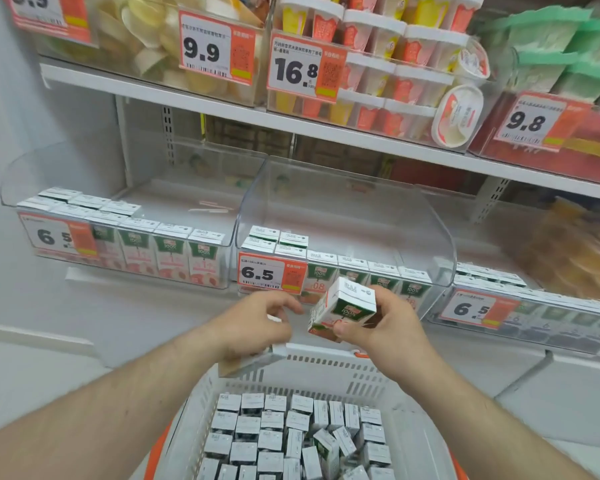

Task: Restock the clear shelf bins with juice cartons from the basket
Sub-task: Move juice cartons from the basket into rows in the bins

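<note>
Head view, right hand: the right hand (390, 322) grips a juice carton (342, 310), thumb on its lower front, fingers (387, 301) curled round its far side; the carton is tilted, top leaning towards the shelf.
Head view, left hand: the left hand (257, 322) has its fingers bent round a second carton (253, 362), blurred, of which only the lower part shows under the palm. It looks like a grasp, but the blur leaves the grip itself unclear.
Head view, basket: the basket (329, 370) sits below both hands, its floor packed with upright cartons, a few tipped over near the middle.
Head view, middle bin: the middle bin (426, 237) stands on the shelf just beyond the hands; one row of cartons fills its front edge, with a few more at the front left corner, and the rear is bare.
Head view, left bin: the left bin (25, 174) holds a front row and a cluster at its left side.
Head view, right bin: the right bin (499, 342) looks well stocked.
Step in hand: carrying cartons from basket to shelf, likely for the middle bin.
Next move: lift the tilted carton over the bin's front rim, square it upright, and set it behind the front row, flush with its neighbours.
</note>
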The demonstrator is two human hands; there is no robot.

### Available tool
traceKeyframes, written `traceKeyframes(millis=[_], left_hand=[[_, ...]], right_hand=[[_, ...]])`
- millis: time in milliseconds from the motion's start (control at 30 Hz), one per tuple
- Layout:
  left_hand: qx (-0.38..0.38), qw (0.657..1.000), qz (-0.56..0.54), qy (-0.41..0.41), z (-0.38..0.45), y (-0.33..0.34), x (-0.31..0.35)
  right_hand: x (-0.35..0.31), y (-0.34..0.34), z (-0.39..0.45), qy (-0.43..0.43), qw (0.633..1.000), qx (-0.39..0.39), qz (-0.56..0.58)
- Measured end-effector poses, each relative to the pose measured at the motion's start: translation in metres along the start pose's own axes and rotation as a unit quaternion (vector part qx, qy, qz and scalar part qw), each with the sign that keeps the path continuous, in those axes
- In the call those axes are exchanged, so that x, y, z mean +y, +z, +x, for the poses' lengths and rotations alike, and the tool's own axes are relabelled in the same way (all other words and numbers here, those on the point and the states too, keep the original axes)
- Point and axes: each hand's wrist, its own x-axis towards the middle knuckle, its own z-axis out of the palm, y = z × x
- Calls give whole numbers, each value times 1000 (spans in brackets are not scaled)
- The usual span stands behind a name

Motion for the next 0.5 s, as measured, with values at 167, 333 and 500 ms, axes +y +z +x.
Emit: traceKeyframes(millis=[167,333,500], left_hand=[[16,997,12,77,7,15,3],[102,989,22,104,12,17,3],[165,962,169,133,8,12,16]], right_hand=[[-3,5,3,-5,1000,-16,22],[-4,9,6,-39,997,2,66],[-4,15,4,-70,992,72,81]])
